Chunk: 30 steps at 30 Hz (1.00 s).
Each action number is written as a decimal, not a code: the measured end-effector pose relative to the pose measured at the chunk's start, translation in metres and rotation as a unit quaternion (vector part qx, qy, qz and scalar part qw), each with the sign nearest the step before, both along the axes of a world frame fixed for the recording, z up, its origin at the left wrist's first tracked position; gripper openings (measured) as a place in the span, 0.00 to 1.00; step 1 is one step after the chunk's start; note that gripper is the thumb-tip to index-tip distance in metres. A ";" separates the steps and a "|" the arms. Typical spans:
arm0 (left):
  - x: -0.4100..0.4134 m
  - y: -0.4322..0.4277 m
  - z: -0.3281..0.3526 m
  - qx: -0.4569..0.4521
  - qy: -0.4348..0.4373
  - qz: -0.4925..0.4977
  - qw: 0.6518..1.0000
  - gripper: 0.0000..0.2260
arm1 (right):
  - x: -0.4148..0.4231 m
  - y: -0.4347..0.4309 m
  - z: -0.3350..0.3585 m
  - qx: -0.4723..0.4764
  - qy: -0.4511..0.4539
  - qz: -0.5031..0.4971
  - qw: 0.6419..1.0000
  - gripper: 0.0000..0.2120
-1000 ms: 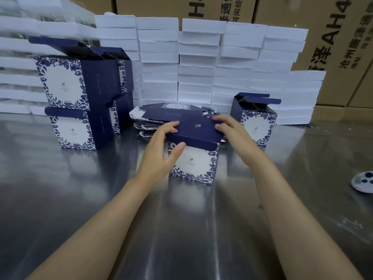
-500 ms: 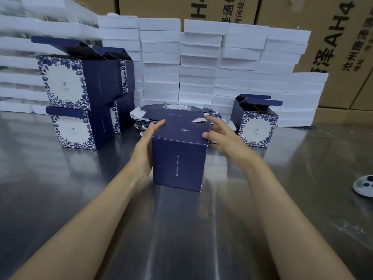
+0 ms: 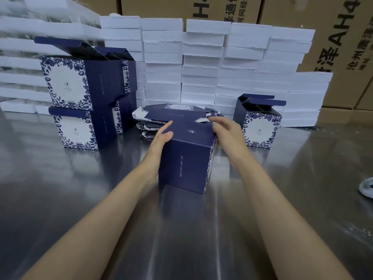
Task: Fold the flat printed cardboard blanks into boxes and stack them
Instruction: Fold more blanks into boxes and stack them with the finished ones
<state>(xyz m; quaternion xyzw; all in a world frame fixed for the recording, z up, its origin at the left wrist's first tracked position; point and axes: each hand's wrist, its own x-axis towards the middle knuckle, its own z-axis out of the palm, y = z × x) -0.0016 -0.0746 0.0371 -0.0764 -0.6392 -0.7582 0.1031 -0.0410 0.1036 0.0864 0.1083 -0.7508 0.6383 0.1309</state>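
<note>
Head view: navy box [image 3: 187, 158] folded square, lid closed.

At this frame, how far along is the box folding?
Done: folded boxes stacked two high at the left, one open-topped box standing alone at the right. In hand: a closed box on the metal table, left hand and right hand at its sides. Left: flat blanks piled behind it.
</note>
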 end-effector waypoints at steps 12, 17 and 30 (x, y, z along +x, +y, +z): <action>0.004 0.014 -0.015 -0.301 0.299 0.202 0.883 0.18 | 0.006 -0.004 0.025 0.336 0.019 0.005 0.942 0.12; 0.000 0.015 -0.013 -0.240 0.288 0.165 0.912 0.28 | 0.012 0.003 0.019 0.235 0.058 0.070 0.968 0.13; 0.000 0.033 -0.010 -0.228 0.123 0.211 0.943 0.41 | 0.056 0.006 0.072 0.467 -0.025 0.156 0.870 0.13</action>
